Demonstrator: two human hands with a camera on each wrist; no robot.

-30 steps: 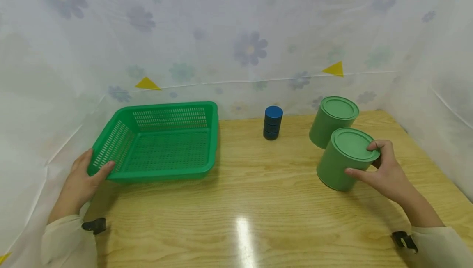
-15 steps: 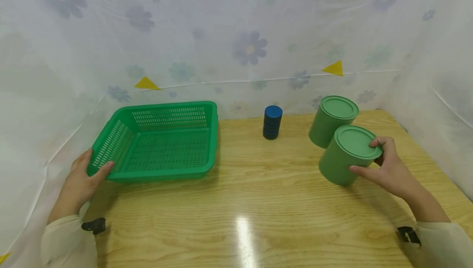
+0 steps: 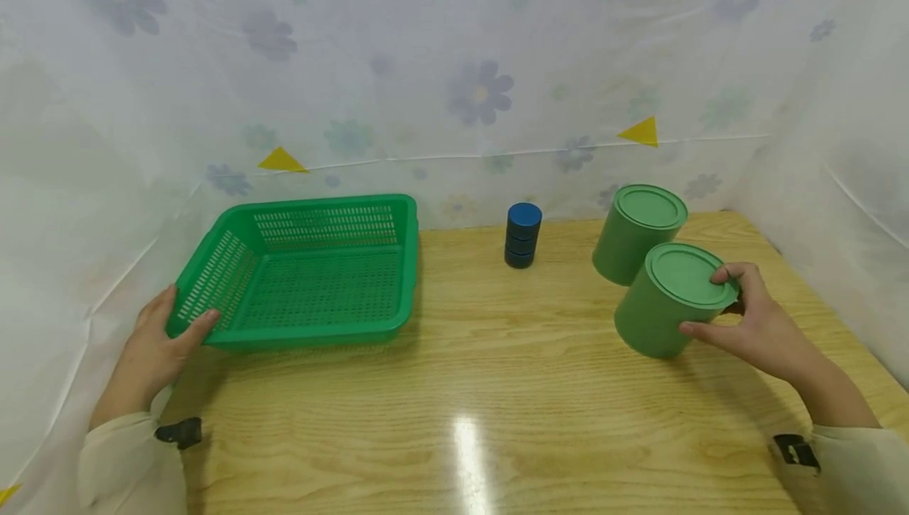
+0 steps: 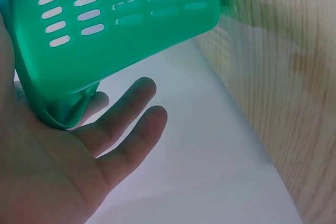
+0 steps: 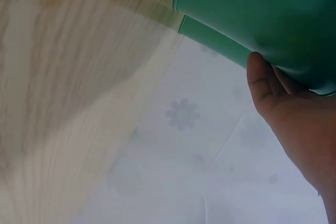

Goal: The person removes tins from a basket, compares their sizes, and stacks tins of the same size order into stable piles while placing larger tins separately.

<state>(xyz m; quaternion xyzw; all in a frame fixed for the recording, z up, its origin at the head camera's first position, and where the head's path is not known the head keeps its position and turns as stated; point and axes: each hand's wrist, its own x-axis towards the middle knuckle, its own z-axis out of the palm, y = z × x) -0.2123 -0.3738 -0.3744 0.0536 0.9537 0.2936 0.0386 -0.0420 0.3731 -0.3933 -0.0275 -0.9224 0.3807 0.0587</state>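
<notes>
At the left of the head view, my left hand (image 3: 152, 349) grips the near left corner of a green plastic basket (image 3: 305, 337). Its thumb lies over the rim. The left wrist view shows the basket (image 4: 121, 40) in the crook of the hand, with fingers (image 4: 134, 137) stretched beneath, apart from its wall. My right hand (image 3: 763, 330) holds a green lidded can (image 3: 656, 318), fingers at the lid edge and thumb on the side. The can tilts slightly; I cannot tell whether its base touches the table. A second green can (image 3: 632, 243) stands upright just behind it.
A short dark blue ribbed cylinder (image 3: 522, 235) stands on the wooden table (image 3: 497, 357) between the basket and the cans. Flower-patterned white sheeting (image 3: 440, 50) walls in the back and sides. Yellow triangles (image 3: 284, 160) mark the back sheet.
My right hand and the held can have shifted slightly to the right and a little away from me. The left hand, basket, second can and blue cylinder stay in place.
</notes>
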